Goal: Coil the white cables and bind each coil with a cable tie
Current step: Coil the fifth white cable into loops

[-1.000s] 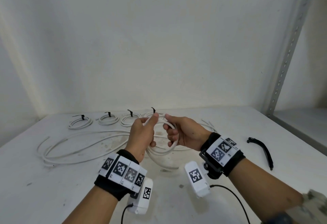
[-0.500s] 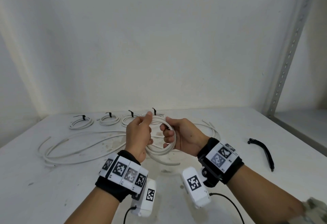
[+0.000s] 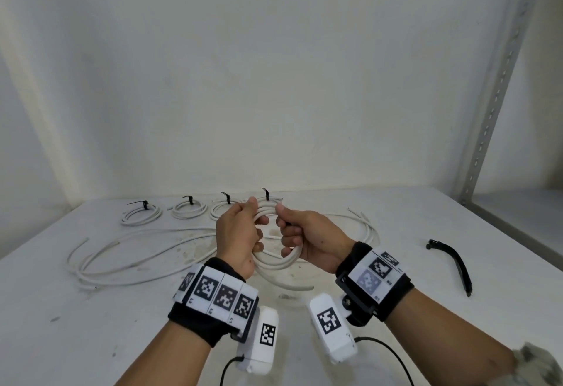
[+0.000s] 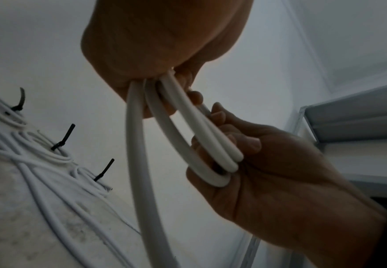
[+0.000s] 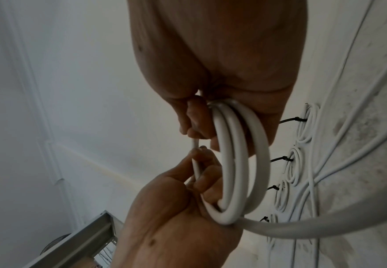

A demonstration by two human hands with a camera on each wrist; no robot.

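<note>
A white cable coil [image 3: 278,262] of about three loops hangs between my hands above the table. My left hand [image 3: 253,227] grips its left side, thumb on top; the left wrist view shows the loops [image 4: 188,145] leaving that fist. My right hand [image 3: 286,233] curls its fingers through the right side of the coil [image 5: 240,163]. A free tail [image 3: 292,285] trails down onto the table. Several bound coils [image 3: 187,209] with black ties lie in a row at the back. Loose white cables [image 3: 122,251] sprawl on the left.
Black cable ties [image 3: 454,264] lie on the white table [image 3: 91,324] at the right. A metal shelf upright [image 3: 499,81] and a lower shelf stand at the far right. More loose cable [image 3: 362,224] lies behind my right hand. The wall is close behind.
Both hands have drifted a little left and come closer together. The coil between them has drawn into a smaller, tighter loop.
</note>
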